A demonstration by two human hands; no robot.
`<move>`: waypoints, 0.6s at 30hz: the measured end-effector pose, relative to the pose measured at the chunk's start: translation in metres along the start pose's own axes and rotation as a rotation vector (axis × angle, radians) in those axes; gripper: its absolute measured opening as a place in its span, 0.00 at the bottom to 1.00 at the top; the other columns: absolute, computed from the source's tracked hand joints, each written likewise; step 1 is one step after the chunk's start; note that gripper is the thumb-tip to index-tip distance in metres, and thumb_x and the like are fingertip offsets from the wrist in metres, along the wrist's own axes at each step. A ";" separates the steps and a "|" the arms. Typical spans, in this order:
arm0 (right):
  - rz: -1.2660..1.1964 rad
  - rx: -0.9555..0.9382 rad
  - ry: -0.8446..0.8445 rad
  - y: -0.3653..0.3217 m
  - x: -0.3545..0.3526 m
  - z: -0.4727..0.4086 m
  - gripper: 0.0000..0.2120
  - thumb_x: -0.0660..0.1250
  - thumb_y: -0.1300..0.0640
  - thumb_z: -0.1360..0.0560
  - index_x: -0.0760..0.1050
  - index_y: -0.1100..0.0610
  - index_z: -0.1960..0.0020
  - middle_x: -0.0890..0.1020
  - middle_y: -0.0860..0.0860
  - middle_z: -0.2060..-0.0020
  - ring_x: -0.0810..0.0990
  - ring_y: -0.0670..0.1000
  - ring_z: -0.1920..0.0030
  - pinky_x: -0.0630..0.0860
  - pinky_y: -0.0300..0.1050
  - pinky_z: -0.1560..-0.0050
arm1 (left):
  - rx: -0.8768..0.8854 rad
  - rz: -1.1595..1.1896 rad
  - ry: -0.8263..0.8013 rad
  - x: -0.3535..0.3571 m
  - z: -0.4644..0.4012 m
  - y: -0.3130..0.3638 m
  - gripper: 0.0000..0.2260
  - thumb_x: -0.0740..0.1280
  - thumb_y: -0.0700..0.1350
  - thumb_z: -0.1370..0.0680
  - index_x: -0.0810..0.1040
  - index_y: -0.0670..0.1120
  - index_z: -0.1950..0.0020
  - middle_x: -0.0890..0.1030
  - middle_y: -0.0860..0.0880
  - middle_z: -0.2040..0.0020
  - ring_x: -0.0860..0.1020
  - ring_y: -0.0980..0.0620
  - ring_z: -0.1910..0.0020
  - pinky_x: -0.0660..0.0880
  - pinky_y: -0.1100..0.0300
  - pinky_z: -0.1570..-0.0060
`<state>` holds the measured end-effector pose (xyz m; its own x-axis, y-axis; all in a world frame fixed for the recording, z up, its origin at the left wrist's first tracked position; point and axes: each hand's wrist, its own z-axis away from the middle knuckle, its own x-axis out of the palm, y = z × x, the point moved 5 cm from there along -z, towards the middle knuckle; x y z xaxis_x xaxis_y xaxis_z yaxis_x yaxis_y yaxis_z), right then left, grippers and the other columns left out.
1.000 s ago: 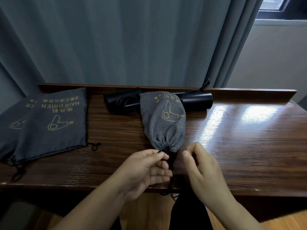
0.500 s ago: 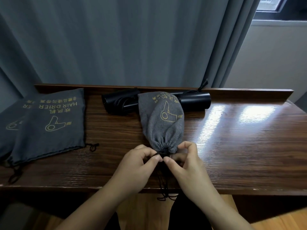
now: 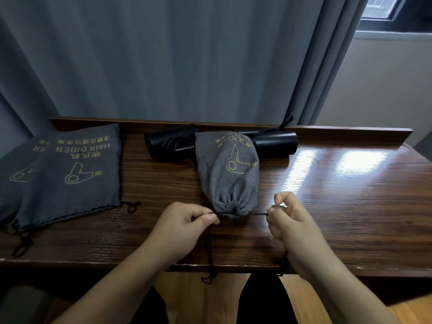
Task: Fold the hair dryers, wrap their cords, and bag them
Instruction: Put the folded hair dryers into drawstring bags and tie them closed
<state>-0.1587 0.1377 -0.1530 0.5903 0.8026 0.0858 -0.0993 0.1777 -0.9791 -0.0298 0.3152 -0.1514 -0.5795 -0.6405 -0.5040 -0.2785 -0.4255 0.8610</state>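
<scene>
A filled grey drawstring bag [image 3: 228, 174] with a gold hair-dryer print lies on the wooden table [image 3: 327, 206], its gathered mouth toward me. My left hand [image 3: 184, 226] pinches the black drawstring [image 3: 254, 214] on the left of the mouth, and my right hand [image 3: 295, 226] pinches it on the right. The string is stretched taut between them, its loose ends hanging over the table's front edge. Behind the bag lie two black hair dryers, one at the left [image 3: 168, 146] with its cord around it and one at the right [image 3: 275, 143].
Two flat grey bags [image 3: 70, 174] with the same print lie overlapped at the table's left end, their drawstrings trailing near the front edge. A low raised lip runs along the table's back, with grey curtains behind. The right half of the tabletop is glossy with window glare.
My hands were together at the bag's mouth; now they have pulled apart sideways, drawing the string taut and the mouth cinched tight.
</scene>
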 end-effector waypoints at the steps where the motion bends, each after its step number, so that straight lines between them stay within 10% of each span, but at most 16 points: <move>1: -0.019 0.041 -0.004 0.000 0.001 0.001 0.11 0.54 0.69 0.18 0.65 0.53 0.51 0.63 0.46 0.75 0.56 0.45 0.76 0.47 0.40 0.74 | -0.049 0.084 -0.039 0.004 0.000 -0.001 0.09 0.68 0.43 0.20 0.86 0.50 0.57 0.84 0.49 0.66 0.77 0.56 0.73 0.70 0.66 0.72; 6: -0.066 0.075 -0.190 0.004 0.023 0.025 0.07 0.60 0.68 0.19 0.67 0.58 0.51 0.77 0.54 0.70 0.65 0.47 0.75 0.60 0.36 0.77 | -0.277 0.609 -0.109 0.023 0.005 -0.002 0.08 0.62 0.38 0.17 0.78 0.37 0.50 0.86 0.40 0.60 0.84 0.48 0.67 0.75 0.63 0.75; 9: 0.350 -0.183 -0.243 0.005 0.036 0.039 0.07 0.66 0.61 0.20 0.69 0.52 0.52 0.86 0.50 0.62 0.80 0.47 0.65 0.76 0.40 0.61 | -0.330 0.735 -0.167 0.038 0.010 0.002 0.08 0.61 0.39 0.17 0.78 0.37 0.50 0.85 0.40 0.59 0.84 0.47 0.64 0.79 0.60 0.67; 14: 1.217 -0.804 -0.229 0.004 0.060 0.052 0.12 0.71 0.56 0.27 0.67 0.47 0.55 0.76 0.44 0.68 0.74 0.46 0.67 0.67 0.36 0.65 | -0.361 0.837 -0.151 0.047 0.011 0.002 0.08 0.62 0.39 0.18 0.80 0.37 0.51 0.83 0.31 0.55 0.83 0.43 0.56 0.79 0.53 0.54; 18: 1.156 -0.850 -0.171 0.003 0.049 0.050 0.08 0.65 0.45 0.25 0.70 0.48 0.56 0.74 0.42 0.70 0.74 0.44 0.69 0.67 0.35 0.68 | -0.379 0.948 -0.171 0.047 0.012 0.002 0.07 0.63 0.38 0.19 0.79 0.37 0.49 0.80 0.44 0.66 0.81 0.46 0.61 0.80 0.57 0.62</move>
<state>-0.1700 0.2059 -0.1423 0.4035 0.3280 -0.8542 0.0876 -0.9431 -0.3207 -0.0669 0.2917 -0.1727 -0.5443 -0.7307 0.4120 0.5912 0.0143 0.8064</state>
